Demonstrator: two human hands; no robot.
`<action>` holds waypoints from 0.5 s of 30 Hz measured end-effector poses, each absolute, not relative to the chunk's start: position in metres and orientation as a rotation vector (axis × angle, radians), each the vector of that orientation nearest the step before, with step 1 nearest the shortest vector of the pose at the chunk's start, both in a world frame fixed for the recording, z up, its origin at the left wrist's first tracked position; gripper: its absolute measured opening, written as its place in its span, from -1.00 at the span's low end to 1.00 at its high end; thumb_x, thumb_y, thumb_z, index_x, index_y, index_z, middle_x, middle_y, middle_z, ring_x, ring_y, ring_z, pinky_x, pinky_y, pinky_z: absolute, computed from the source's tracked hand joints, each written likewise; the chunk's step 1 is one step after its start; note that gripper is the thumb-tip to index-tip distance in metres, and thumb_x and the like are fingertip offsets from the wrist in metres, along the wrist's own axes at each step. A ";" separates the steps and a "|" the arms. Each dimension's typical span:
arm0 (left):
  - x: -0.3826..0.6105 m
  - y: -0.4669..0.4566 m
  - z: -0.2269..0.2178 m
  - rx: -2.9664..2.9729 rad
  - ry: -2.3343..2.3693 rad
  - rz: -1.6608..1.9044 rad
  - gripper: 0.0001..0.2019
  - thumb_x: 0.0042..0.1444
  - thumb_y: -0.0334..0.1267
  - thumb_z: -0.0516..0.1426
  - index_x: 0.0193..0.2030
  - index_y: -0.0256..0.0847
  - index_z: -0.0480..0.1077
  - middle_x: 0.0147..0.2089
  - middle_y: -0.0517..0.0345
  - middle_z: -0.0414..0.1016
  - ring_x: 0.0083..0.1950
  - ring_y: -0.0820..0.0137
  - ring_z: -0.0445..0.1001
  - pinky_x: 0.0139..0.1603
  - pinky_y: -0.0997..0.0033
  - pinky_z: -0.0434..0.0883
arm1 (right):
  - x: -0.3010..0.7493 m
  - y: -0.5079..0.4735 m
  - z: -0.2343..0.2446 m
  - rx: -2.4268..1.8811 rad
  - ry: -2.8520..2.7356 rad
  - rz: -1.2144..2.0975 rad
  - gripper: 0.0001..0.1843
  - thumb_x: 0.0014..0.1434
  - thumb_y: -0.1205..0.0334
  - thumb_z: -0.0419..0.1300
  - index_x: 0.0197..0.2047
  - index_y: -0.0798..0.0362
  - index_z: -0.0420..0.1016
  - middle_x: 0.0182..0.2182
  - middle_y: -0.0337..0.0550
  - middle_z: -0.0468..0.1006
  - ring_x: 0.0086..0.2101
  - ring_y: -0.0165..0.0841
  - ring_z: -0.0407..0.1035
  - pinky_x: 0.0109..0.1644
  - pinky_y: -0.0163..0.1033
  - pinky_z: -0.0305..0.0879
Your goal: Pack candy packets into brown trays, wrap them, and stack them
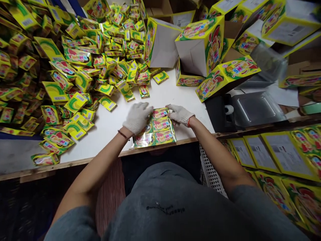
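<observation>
Wrapped bundle point(157, 130): between both hands.
Left hand point(136, 117): flat atop it, fingers extended.
Right hand point(179, 114): fingers clamp its far right corner.

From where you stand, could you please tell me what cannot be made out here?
Head view: the left hand covers the upper left of the wrapped bundle, hiding the packets beneath.
Head view: the back of the right hand hides whether its fingers grip the bundle.
Head view: print on the packet pile is too small to read.
Head view: the grey machine is blurred.
Head view: the top edge cuts off the cartons.
</observation>
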State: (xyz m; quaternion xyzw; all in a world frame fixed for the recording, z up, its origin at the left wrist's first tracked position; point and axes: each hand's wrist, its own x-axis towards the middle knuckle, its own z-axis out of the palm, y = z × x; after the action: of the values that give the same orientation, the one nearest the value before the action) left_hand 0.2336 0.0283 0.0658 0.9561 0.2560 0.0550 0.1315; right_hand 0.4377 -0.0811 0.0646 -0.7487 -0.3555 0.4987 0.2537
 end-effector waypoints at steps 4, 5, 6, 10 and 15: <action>0.277 -0.009 0.073 2.926 0.478 -0.051 -0.64 0.30 -0.32 0.05 0.20 -0.20 0.47 0.28 -0.16 0.46 0.25 -0.02 0.39 0.22 -0.17 0.30 | 0.434 -0.095 0.060 -2.013 -1.072 1.297 -0.37 0.28 0.40 0.11 0.41 0.08 0.28 -0.53 -0.31 0.43 -0.60 -0.37 0.35 -0.58 -0.32 0.28; 0.282 -0.016 0.072 2.942 0.507 -0.042 -0.60 0.31 -0.31 0.05 0.24 -0.22 0.44 0.30 -0.19 0.44 0.26 -0.06 0.37 0.23 -0.22 0.28 | 0.432 -0.104 0.059 -1.997 -1.090 1.296 -0.39 0.26 0.41 0.11 0.37 0.08 0.31 -0.53 -0.32 0.42 -0.60 -0.37 0.34 -0.56 -0.32 0.30; 0.284 -0.021 0.071 2.952 0.521 -0.029 -0.57 0.31 -0.29 0.05 0.28 -0.23 0.41 0.32 -0.22 0.41 0.27 -0.09 0.35 0.23 -0.26 0.27 | 0.429 -0.114 0.058 -1.980 -1.098 1.305 -0.40 0.23 0.42 0.10 0.34 0.07 0.33 -0.53 -0.34 0.41 -0.60 -0.38 0.33 -0.54 -0.32 0.30; 0.280 -0.025 0.069 2.963 0.496 0.010 -0.51 0.37 -0.17 0.03 0.39 -0.13 0.36 0.39 -0.28 0.31 0.32 -0.16 0.28 0.21 -0.32 0.22 | 0.418 -0.159 0.056 -1.910 -1.010 1.371 -0.43 0.17 0.41 0.12 0.26 0.05 0.35 -0.53 -0.41 0.41 -0.64 -0.46 0.27 -0.56 -0.38 0.25; 0.277 -0.022 0.067 2.970 0.509 -0.025 -0.43 0.37 0.06 0.04 0.43 -0.08 0.34 0.44 -0.29 0.25 0.36 -0.18 0.25 0.25 -0.30 0.20 | 0.409 -0.184 0.054 -1.850 -0.845 1.453 -0.45 0.26 0.36 0.07 0.31 0.08 0.32 -0.54 -0.39 0.44 -0.64 -0.49 0.31 -0.55 -0.43 0.27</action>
State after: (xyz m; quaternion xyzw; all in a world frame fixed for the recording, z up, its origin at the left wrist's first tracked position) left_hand 0.2774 -0.0221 0.0672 0.9836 0.1684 -0.0083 0.0640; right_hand 0.4086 -0.1836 0.0536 -0.7022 -0.3207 0.5518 0.3156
